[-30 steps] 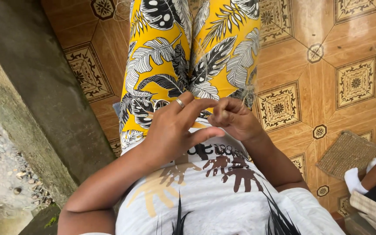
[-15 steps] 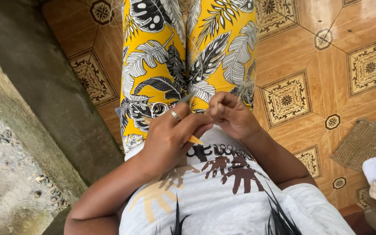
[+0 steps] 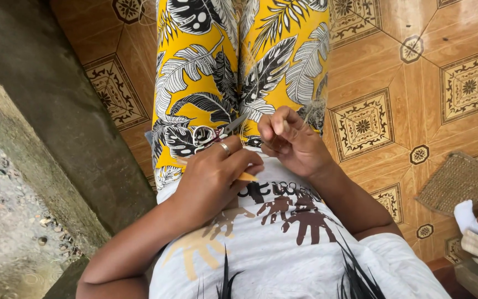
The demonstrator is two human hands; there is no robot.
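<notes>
Two hands were held close together over the lap. Small scissors (image 3: 212, 133) were gripped by the curled left hand (image 3: 214, 180), blades aimed toward the right hand (image 3: 291, 141), whose fingertips were pinched shut on thin fibres (image 3: 311, 113).

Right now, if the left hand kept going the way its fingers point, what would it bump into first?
Probably the right hand. The left hand lies on the lap with its fingers aimed across toward it, and little shows between them. The small scissors sit just above that line, so depth makes this uncertain.
</notes>
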